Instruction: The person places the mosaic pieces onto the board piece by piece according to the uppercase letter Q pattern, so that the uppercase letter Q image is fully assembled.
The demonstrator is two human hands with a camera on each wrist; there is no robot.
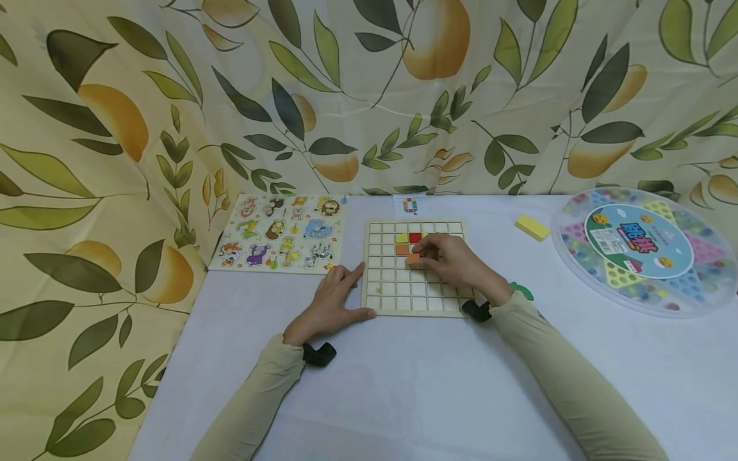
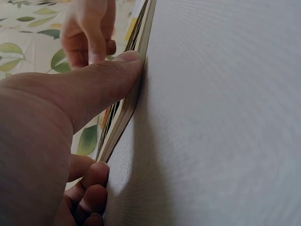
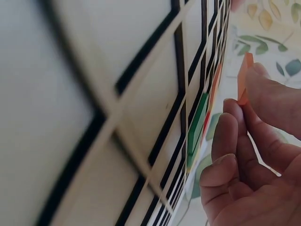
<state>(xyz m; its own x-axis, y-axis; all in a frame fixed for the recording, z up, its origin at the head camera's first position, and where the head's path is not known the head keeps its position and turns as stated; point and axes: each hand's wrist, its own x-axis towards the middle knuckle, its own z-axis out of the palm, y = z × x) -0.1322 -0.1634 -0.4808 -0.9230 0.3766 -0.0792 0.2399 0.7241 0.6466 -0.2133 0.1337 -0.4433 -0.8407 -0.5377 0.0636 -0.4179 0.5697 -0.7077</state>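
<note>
A square wooden board (image 1: 387, 285) with a grid of white cells lies on the table. My right hand (image 1: 450, 259) is over its middle, thumb and fingers pinching a small orange square tile (image 3: 242, 79). The tile is tipped on edge above the cells in the right wrist view. Toward the board's far side lie a yellow tile (image 1: 401, 238), a red tile (image 1: 415, 237), another orange tile (image 1: 401, 250) and a green tile (image 3: 197, 125). My left hand (image 1: 328, 304) holds the near left corner, its thumb along the front edge and fingers against the left edge.
An animal puzzle board (image 1: 277, 232) lies left of the grid. Behind it stands a small card (image 1: 410, 205) with a coloured-square pattern. To the right are a yellow block (image 1: 532, 227), a green piece (image 1: 523, 291) beside my wrist, and a large round case (image 1: 640, 240).
</note>
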